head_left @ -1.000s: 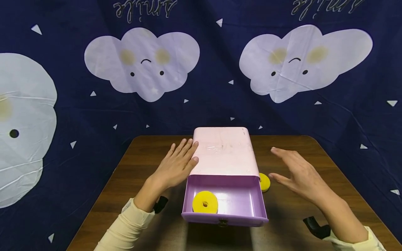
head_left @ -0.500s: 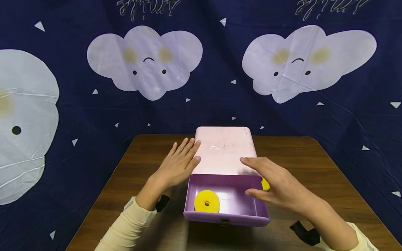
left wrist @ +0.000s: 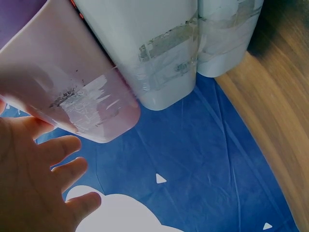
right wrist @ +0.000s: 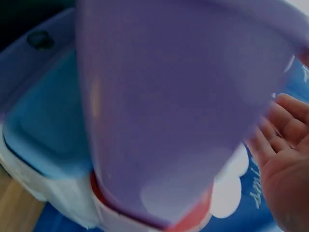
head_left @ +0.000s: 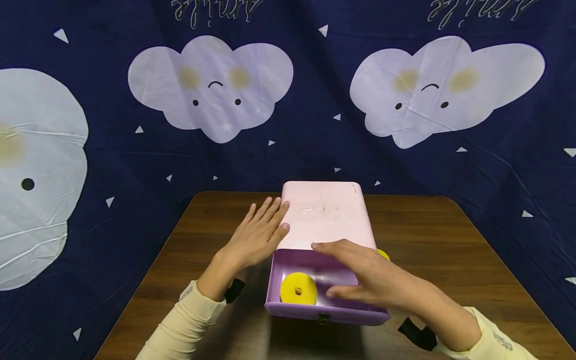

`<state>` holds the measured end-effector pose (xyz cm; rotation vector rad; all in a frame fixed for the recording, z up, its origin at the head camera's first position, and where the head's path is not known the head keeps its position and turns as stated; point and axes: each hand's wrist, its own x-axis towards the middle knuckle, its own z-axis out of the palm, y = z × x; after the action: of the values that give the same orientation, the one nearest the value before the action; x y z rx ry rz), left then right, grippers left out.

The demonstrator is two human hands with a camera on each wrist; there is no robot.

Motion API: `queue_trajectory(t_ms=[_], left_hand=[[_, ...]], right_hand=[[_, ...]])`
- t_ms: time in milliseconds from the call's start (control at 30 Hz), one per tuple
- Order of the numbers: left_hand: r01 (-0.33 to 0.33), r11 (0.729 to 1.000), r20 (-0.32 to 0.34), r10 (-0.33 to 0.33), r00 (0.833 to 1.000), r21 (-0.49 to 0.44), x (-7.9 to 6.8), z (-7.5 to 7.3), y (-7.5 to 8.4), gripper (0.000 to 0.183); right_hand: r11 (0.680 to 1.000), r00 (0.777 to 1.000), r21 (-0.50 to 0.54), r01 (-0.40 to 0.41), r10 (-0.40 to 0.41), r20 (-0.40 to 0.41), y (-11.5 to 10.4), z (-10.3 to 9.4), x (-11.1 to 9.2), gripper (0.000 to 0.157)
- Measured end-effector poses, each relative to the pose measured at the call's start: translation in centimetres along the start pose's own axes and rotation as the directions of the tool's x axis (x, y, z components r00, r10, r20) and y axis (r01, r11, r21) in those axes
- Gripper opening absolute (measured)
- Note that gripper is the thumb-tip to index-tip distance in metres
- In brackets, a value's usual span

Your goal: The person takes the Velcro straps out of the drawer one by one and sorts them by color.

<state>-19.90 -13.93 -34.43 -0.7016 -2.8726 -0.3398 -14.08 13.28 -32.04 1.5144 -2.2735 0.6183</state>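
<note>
A drawer unit with a pale pink top [head_left: 328, 215] has its purple drawer [head_left: 327, 313] pulled out toward me. Inside the drawer, at its front left, stands a thick yellow disc [head_left: 307, 286] with a small hole in the middle. My left hand [head_left: 254, 240], fingers straight and spread, rests against the unit's left edge. Over the right half of the drawer hovers my right hand [head_left: 364, 272], thumb and fingers apart, holding nothing. Its fingertips point left, with the thumb tip close to the disc. In the right wrist view the purple drawer's side blocks sight of its contents.
A second yellow disc [head_left: 383, 254] shows partly behind the unit's right side. Below the purple drawer is a blue drawer [right wrist: 53, 121]. Taped pale tiers [left wrist: 169, 63] form the unit's left side. It stands on a wooden table [head_left: 423, 230] before a dark blue cloud-print cloth [head_left: 315, 100].
My right hand has moved left from beside the unit to over the open drawer. The left hand has kept its place at the unit's edge. The head view has shifted slightly.
</note>
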Motion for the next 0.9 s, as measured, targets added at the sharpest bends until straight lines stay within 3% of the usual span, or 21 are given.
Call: queue_trajectory(t_ms=[167,433,700,900], left_hand=[[0.001,1.000,0.002,-0.001,1.000,0.006,0.0,0.0,0.0,0.057],[0.001,1.000,0.004,-0.001,1.000,0.007,0.0,0.0,0.0,0.058],[0.005,1.000,0.010,-0.005,1.000,0.009,0.0,0.0,0.0,0.058],[0.004,1.000,0.009,-0.004,1.000,0.006,-0.1,0.0,0.0,0.058]], right_hand=[[0.989,0.988,0.104,-0.104,0.091,0.123,-0.3,0.9,0.2,0.069],[0.965,0.945,0.149,-0.216,0.168,0.279,0.0,2.2,0.8,0.071],[0.975,0.940,0.144,-0.170,0.117,0.322,0.1,3.4,1.5,0.072],[0.971,0.922,0.153,-0.184,0.117,0.370,0.3,3.9,1.6,0.073]])
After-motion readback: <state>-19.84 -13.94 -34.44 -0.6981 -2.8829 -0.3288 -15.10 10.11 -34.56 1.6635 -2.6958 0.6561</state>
